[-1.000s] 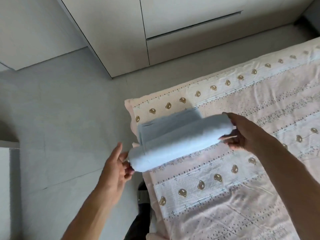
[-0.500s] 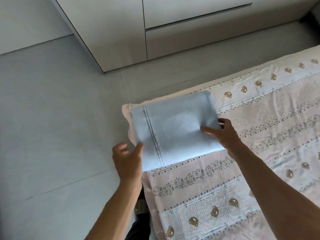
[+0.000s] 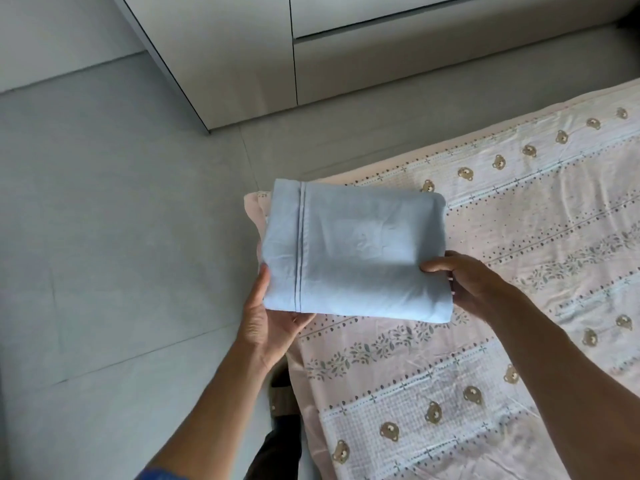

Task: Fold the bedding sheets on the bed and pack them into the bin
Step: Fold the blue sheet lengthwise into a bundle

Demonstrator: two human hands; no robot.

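L hand (image 3: 266,323): palm up under near-left corner of folded blue sheet (image 3: 353,254), thumb (image 3: 262,282) pressed up along sheet's left edge, fingers (image 3: 298,318) slipped beneath, only their bases showing; grasping sheet from below. Forearm runs in from bottom-left of view, over floor (image 3: 104,237), w/ a bit of blue sleeve (image 3: 159,474) at bottom edge.

R hand (image 3: 467,282): clamped on sheet's near-right corner, thumb (image 3: 438,265) on top of fabric, other fingers tucked under or behind fold, mostly hidden. Grasping sheet, not loose. Forearm comes in from bottom-right, crossing over bedspread (image 3: 485,358).

Sheet: folded to thick rectangle, pale blue, dark stitched hem line near its left side. Held over left corner of bed, far edge over or on corner of pink bedspread w/ bear and leaf print; cannot tell if far edge rests on bed or is lifted clear. Left part of sheet overhangs bed's edge, above floor.

Grey tiled floor left of bed; white cabinet (image 3: 242,57) w/ drawer fronts at top of view, well apart from bed. Dark trouser leg (image 3: 280,445) just beside bed's left edge at bottom.
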